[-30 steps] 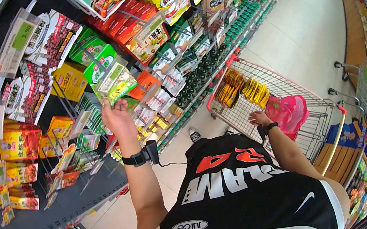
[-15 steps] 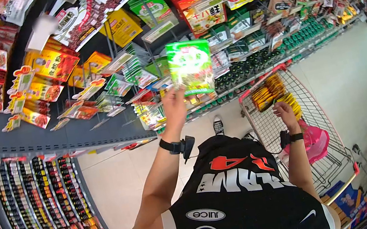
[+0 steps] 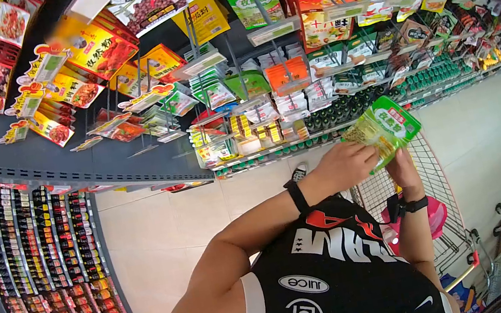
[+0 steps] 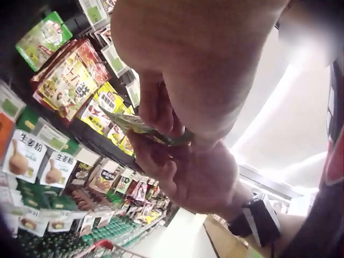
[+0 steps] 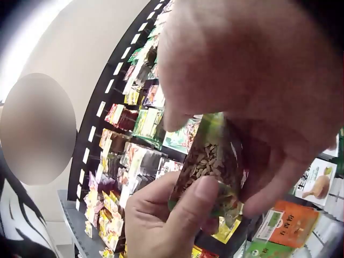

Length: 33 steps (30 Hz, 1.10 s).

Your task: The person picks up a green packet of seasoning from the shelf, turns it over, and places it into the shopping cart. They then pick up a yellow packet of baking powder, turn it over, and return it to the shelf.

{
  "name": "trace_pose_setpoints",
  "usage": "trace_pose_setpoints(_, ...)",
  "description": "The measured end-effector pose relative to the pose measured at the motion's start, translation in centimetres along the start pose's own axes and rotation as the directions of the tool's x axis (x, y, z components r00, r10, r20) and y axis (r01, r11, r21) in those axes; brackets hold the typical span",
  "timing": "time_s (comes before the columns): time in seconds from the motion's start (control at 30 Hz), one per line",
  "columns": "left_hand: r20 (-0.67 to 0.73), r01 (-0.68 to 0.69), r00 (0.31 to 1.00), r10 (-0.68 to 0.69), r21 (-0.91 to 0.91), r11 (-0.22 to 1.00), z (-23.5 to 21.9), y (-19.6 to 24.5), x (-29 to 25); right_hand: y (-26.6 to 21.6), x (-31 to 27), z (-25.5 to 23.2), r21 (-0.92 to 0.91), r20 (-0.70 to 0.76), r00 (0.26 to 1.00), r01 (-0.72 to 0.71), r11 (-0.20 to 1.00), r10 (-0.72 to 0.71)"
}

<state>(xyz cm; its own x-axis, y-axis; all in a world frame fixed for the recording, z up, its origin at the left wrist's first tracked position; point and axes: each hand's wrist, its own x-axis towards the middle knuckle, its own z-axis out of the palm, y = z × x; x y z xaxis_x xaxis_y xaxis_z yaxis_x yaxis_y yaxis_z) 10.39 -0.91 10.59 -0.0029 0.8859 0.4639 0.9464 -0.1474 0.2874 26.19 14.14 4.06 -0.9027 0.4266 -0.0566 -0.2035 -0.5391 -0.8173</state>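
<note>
A green packet is held up above the cart by both hands. My left hand grips its lower left part; in the right wrist view the left thumb presses on the clear window of the packet, where brown seeds show. My right hand holds the packet's lower edge from the right. In the left wrist view the packet appears nearly edge-on between the left hand above and the right hand below. Its back is hidden in the head view.
Shelves of hanging seasoning packets curve across the top and left, with bottles lower left. The shopping cart stands at the right below the hands, holding a pink bag. A shoe shows on the floor.
My left hand has taken the green packet from the shelf rightward, away to above the cart. My right hand has risen from over the cart and now grips it too.
</note>
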Motion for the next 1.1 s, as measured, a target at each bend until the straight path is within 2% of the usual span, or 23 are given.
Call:
trace_pose_setpoints(0.1, 0.010, -0.081, 0.996, 0.085, -0.186, 0.979, -1.4, -2.0, 0.2, 0.2, 0.7, 0.5, -0.151, -0.285, 0.955, -0.134, 0.979, 0.087)
trace_pose_setpoints(0.13, -0.016, -0.077, 0.997, 0.075, -0.240, 0.968, -2.1, -3.0, -0.1, -0.2, 0.9, 2.3, -0.059, -0.349, 0.934, -0.105, 0.993, 0.078)
trace_pose_setpoints(0.2, -0.062, -0.070, 0.997, 0.052, -0.350, 0.934, -3.8, -5.1, -1.4, 0.5, 0.7, 2.3, -0.154, -0.371, 0.927, -0.122, 0.980, 0.057)
trace_pose_setpoints(0.27, -0.120, 0.101, 0.980, -0.161, -0.398, 0.912, -4.9, -7.1, -1.6, 0.5, -0.3, 2.3, -0.271, -0.373, 0.923, -0.210, 0.939, 0.098)
trace_pose_setpoints(0.3, -0.141, 0.185, 0.953, -0.267, -0.426, 0.885, -5.6, -8.1, -1.7, 0.5, -0.8, 2.9, -0.280, -0.344, 0.934, -0.202, 0.939, 0.098)
trace_pose_setpoints(0.33, 0.007, 0.311, 0.933, -0.361, -0.525, 0.792, -7.2, -8.8, -1.6, 0.5, -1.0, 3.8, -0.286, -0.314, 0.944, -0.192, 0.939, 0.097)
trace_pose_setpoints(0.43, 0.306, 0.300, 0.942, -0.136, -0.593, 0.747, -5.9, -11.2, -3.3, 0.5, 0.2, 6.6, -0.369, -0.268, 0.957, -0.205, 0.907, 0.108)
trace_pose_setpoints(0.47, 0.350, 0.232, 0.936, -0.025, -0.564, 0.793, -5.3, -11.6, -3.8, 0.8, 1.1, 7.1, -0.434, -0.239, 0.965, -0.203, 0.878, 0.105)
trace_pose_setpoints(0.5, 0.323, 0.240, 0.944, -0.059, -0.557, 0.795, -4.3, -11.5, -4.4, 1.2, 1.9, 7.5, -0.498, -0.208, 0.973, -0.193, 0.846, 0.100)
trace_pose_setpoints(0.53, 0.290, 0.238, 0.953, -0.087, -0.541, 0.807, -3.3, -11.3, -4.8, 2.7, 2.9, 6.3, -0.652, -0.245, 0.970, -0.170, 0.739, 0.007)
trace_pose_setpoints(0.57, 0.249, 0.224, 0.963, -0.106, -0.515, 0.827, -2.9, -11.7, -4.7, 2.1, 4.5, 7.6, -0.796, -0.254, 0.966, -0.182, 0.578, -0.046)
trace_pose_setpoints(0.63, 0.123, 0.216, 0.976, -0.178, -0.547, 0.809, -3.2, -12.5, -3.9, 1.4, 7.2, 9.9, -0.768, -0.335, 0.931, -0.182, 0.614, -0.143)
trace_pose_setpoints(0.67, 0.109, 0.215, 0.977, -0.186, -0.484, 0.848, -4.0, -12.8, -3.2, 1.6, 8.0, 10.6, -0.836, -0.345, 0.900, -0.164, 0.524, -0.268)
trace_pose_setpoints(0.7, 0.024, 0.203, 0.974, -0.224, -0.522, 0.828, -4.9, -12.7, -2.7, 1.8, 8.3, 10.8, -0.888, -0.347, 0.853, -0.165, 0.428, -0.390)
trace_pose_setpoints(0.73, 0.045, 0.218, 0.973, -0.226, -0.496, 0.840, -5.4, -13.1, -2.4, 1.7, 8.4, 10.9, -0.875, -0.388, 0.848, -0.217, 0.432, -0.360)
trace_pose_setpoints(0.77, 0.071, 0.237, 0.970, -0.231, -0.473, 0.849, -5.6, -13.3, -2.2, 2.2, 8.4, 11.0, -0.852, -0.333, 0.858, -0.096, 0.514, -0.392)
trace_pose_setpoints(0.83, 0.092, 0.167, 0.986, -0.142, -0.425, 0.889, -5.7, -13.7, -1.6, 2.1, 8.0, 13.3, -0.661, -0.247, 0.929, 0.047, 0.749, -0.277)
trace_pose_setpoints(0.87, 0.106, 0.129, 0.990, -0.094, -0.403, 0.906, -5.6, -13.9, -1.3, 1.6, 7.5, 15.7, -0.592, -0.301, 0.934, -0.025, 0.806, -0.192)
trace_pose_setpoints(0.9, 0.123, 0.077, 0.992, -0.030, -0.401, 0.913, -5.5, -14.0, -1.0, 2.8, 6.9, 15.7, -0.659, -0.241, 0.941, 0.020, 0.751, -0.237)
trace_pose_setpoints(0.97, 0.157, -0.021, 0.984, 0.090, -0.398, 0.917, -4.9, -13.7, -0.6, 3.8, 6.2, 15.7, -0.656, -0.278, 0.947, -0.064, 0.752, -0.162)
trace_pose_setpoints(1.0, 0.164, -0.102, 0.970, 0.178, -0.391, 0.915, -4.4, -13.8, -0.6, 3.1, 5.8, 16.9, -0.685, -0.343, 0.919, -0.102, 0.722, -0.196)
trace_pose_setpoints(1.03, 0.156, -0.141, 0.962, 0.223, -0.417, 0.898, -5.4, -13.4, 0.0, 3.6, 5.6, 17.2, -0.539, -0.412, 0.886, -0.047, 0.841, -0.214)
trace_pose_setpoints(1.1, 0.070, -0.229, 0.948, 0.310, -0.523, 0.821, -5.3, -13.2, 0.4, 4.9, 4.5, 14.3, -0.541, -0.441, 0.852, 0.000, 0.841, -0.283)
